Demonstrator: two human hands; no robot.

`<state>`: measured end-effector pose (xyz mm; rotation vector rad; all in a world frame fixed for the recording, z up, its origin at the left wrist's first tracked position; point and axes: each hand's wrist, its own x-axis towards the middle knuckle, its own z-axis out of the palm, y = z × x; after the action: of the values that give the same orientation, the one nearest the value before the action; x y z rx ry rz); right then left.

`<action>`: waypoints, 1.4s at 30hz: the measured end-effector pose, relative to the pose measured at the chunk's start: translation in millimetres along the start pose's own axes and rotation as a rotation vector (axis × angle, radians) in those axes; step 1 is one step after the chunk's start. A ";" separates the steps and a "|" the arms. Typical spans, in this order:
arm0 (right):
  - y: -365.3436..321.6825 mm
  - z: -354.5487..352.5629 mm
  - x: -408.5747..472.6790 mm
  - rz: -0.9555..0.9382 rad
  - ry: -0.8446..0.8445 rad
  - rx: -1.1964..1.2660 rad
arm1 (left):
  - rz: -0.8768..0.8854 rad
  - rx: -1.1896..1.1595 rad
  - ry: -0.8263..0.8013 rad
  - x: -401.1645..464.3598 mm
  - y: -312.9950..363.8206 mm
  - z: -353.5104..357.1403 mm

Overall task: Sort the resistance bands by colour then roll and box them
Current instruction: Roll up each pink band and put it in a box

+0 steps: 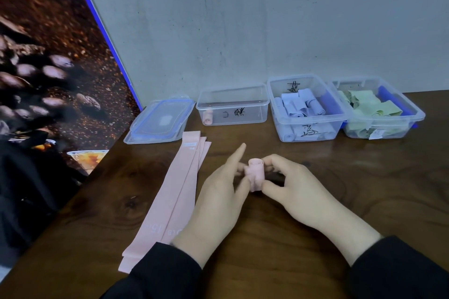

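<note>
A rolled pink band [255,173] stands on end between both hands over the wooden table [315,170]. My left hand [218,199] pinches it from the left, index finger pointing up and away. My right hand [291,187] pinches it from the right with thumb and fingers. Flat pink bands [175,192] lie stacked to the left. At the back stand three clear boxes: one [233,94] holding a single pink roll [207,116], one [274,109] with pale blue rolls [301,104], one [418,114] with green rolls [369,104].
A clear lid with blue clips [160,121] lies left of the boxes. A grey wall rises behind them. A leaning printed board [48,68] borders the table on the left, with a dark bag [26,192] below it.
</note>
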<state>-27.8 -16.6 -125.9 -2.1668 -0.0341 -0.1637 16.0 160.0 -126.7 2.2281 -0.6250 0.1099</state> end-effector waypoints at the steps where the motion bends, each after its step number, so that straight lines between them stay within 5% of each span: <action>1: -2.0 -2.2 -0.7 0.010 -0.013 0.030 | -0.069 -0.133 -0.011 0.6 2.6 -2.0; 15: -24.1 5.1 -11.2 0.200 0.036 0.752 | -0.152 -0.543 0.024 -0.3 16.6 -19.7; 22: -56.3 -12.2 -6.4 0.190 -0.085 0.925 | -0.076 -0.277 -0.120 7.1 37.2 -73.3; 25: -79.6 -26.1 16.6 0.093 -0.071 0.775 | -0.052 -0.149 -0.140 34.0 41.9 -108.9; 31: -110.6 -47.6 107.7 0.002 0.095 0.148 | -0.161 0.070 0.207 128.1 -41.1 -108.9; 35: -103.3 -47.9 178.5 -0.033 0.064 -0.170 | -0.039 0.152 0.321 147.3 -88.4 -80.6; 42: -60.4 -17.4 283.9 -0.055 -0.141 -0.600 | 0.113 0.277 0.214 150.9 -117.3 -53.3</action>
<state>246.5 -7.4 -29.7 -2.7750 -0.1406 -0.0540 209.5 203.6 -129.6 2.4005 -0.6486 0.5135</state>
